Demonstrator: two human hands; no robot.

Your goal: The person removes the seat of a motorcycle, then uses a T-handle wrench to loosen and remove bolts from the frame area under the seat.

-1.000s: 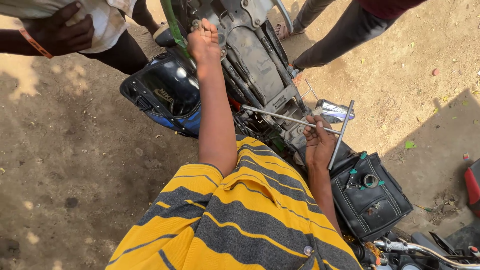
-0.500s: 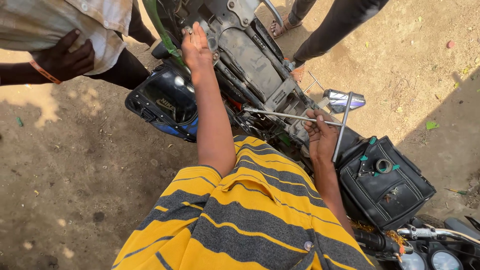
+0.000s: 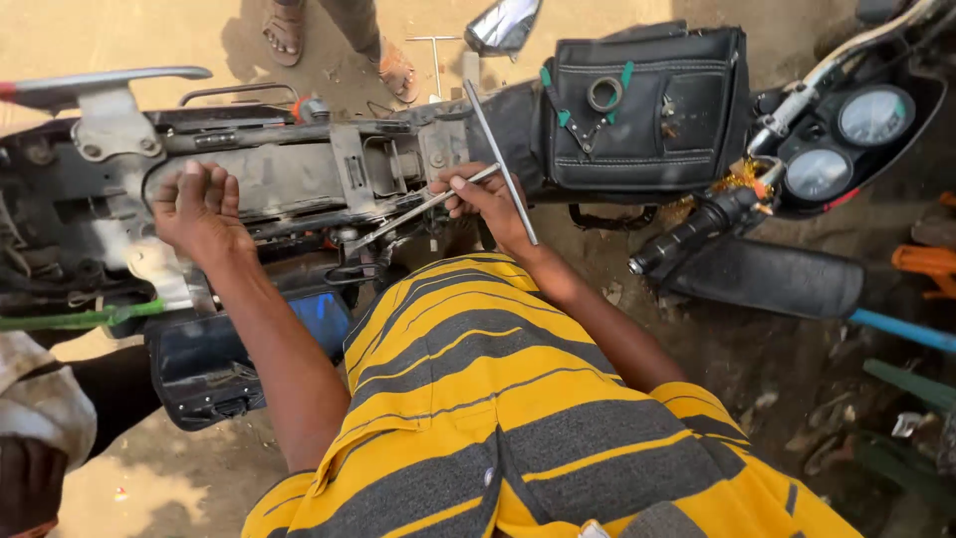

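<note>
From the head view, your right hand (image 3: 488, 199) was clenched around a T-handle wrench (image 3: 428, 204), a slim silver rod with a long crossbar; its shaft slanted down-left into the stripped motorcycle frame (image 3: 299, 169), seemingly so the tip could meet a fastener deep in the frame. Your left hand (image 3: 199, 204) was curled in a loose fist, fingers grasping nothing visible, resting on the frame's edge, probably bracing the bike, beside the black tank bag (image 3: 647, 110).
</note>
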